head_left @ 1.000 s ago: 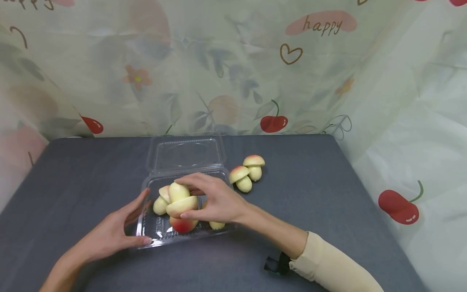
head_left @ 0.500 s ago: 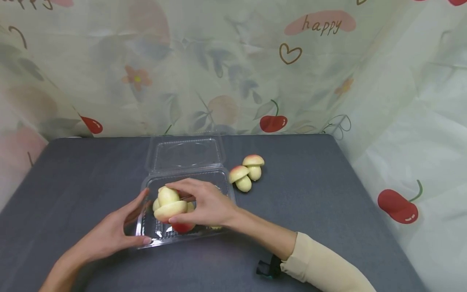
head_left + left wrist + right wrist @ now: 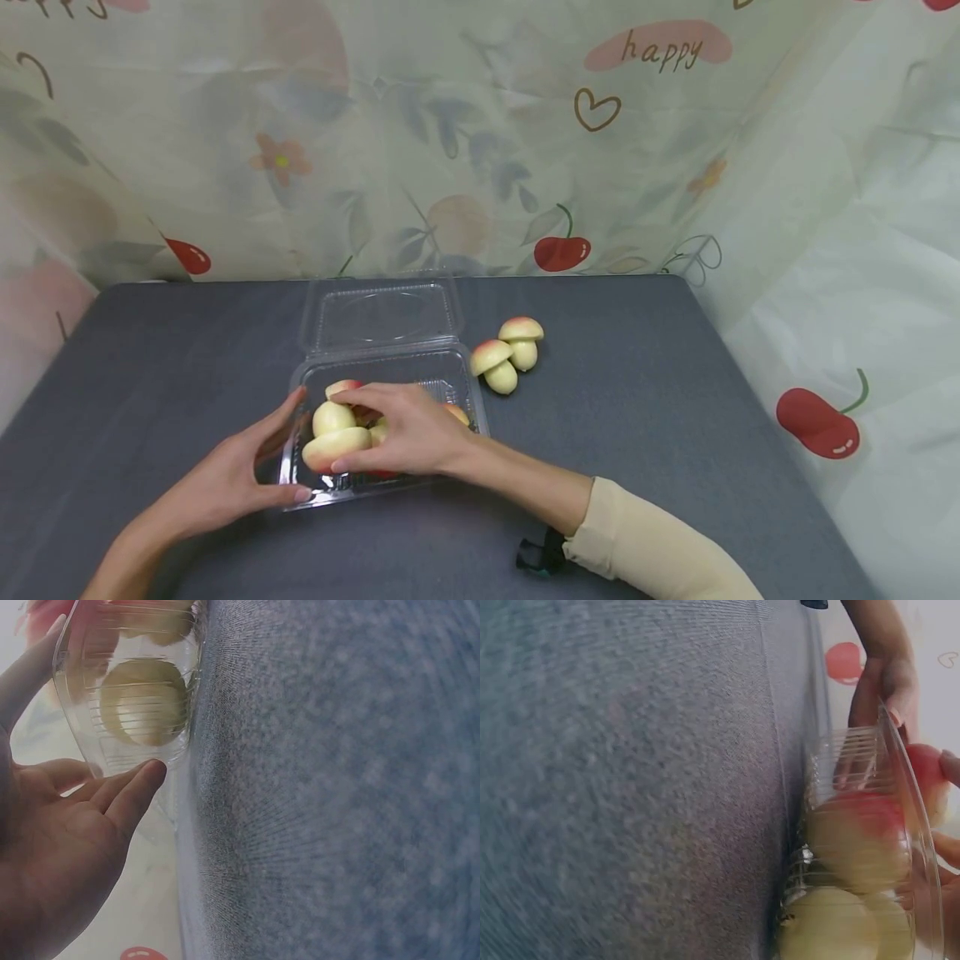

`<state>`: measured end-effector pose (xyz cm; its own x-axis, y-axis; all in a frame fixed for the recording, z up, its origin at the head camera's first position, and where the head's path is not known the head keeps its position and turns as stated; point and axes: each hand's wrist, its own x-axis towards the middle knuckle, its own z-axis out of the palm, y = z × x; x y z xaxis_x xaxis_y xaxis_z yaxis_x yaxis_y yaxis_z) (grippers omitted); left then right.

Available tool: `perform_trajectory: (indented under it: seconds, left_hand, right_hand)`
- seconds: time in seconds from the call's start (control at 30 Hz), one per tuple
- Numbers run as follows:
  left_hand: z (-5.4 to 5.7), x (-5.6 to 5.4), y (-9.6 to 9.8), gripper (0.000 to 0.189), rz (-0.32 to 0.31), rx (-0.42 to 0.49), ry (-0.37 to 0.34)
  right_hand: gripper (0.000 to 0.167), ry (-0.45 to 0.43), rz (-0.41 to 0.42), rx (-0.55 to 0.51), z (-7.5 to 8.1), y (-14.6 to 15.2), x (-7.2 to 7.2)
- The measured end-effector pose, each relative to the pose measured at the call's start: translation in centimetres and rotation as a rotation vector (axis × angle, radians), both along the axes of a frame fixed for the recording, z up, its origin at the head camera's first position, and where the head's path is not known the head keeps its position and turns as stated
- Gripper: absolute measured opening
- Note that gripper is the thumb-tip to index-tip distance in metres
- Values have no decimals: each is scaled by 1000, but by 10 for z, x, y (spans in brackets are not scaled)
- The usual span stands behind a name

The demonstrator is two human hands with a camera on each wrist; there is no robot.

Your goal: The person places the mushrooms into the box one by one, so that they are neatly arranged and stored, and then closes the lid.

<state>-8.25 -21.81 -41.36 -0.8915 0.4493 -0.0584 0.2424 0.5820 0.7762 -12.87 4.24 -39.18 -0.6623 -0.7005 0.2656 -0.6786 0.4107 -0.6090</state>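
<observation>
My right hand [image 3: 416,429] pinches a cream mushroom [image 3: 330,448], cap down and stem up, inside the left part of a clear plastic clamshell box [image 3: 420,354]. Its red-tinted cap also shows between fingertips in the right wrist view. Around it lie other mushrooms; one red-tinted cap [image 3: 342,387] peeks out behind, another [image 3: 457,414] sits beyond my right hand, which partly hides the rest. My left hand [image 3: 232,475] rests against the box's left side, thumb at the front corner. Its straight fingers [image 3: 135,795] touch the ribbed wall in the left wrist view.
The clear lid [image 3: 382,315] lies folded back behind the box. Two mushrooms [image 3: 501,379] lie on the dark grey table [image 3: 600,400] to the right of it. A printed curtain [image 3: 450,150] hangs along the table's back edge.
My right hand has moved left and toward the near side, lowering the mushroom into the box's left part. The mushroom behind it now shows its cap. My left hand has stayed put.
</observation>
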Motion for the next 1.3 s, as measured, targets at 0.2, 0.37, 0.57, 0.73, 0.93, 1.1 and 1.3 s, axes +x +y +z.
perform_trajectory:
  seconds: [0.2, 0.37, 0.57, 0.73, 0.93, 1.1, 1.3]
  left_hand:
    - [-1, 0, -1, 114, -5, 13, 7]
    - [-1, 0, -1, 115, -5, 16, 1]
    - [-2, 0, -1, 113, -21, 46, 17]
    - [-3, 0, -1, 114, -13, 30, 4]
    - [-3, 0, -1, 113, -16, 38, -22]
    - [-2, 0, 0, 113, -22, 45, -35]
    - [-3, 0, -1, 111, -29, 65, -34]
  right_hand:
    - [63, 41, 24, -28, -5, -3, 2]
    - [60, 68, 40, -3, -8, -6, 4]
    - [58, 68, 32, 41, -10, -9, 5]
    - [61, 55, 20, 85, -11, -11, 5]
    - [65, 81, 20, 112, -12, -12, 6]
    - [66, 120, 15, 113, -14, -13, 7]
    - [68, 166, 12, 137, -15, -13, 7]
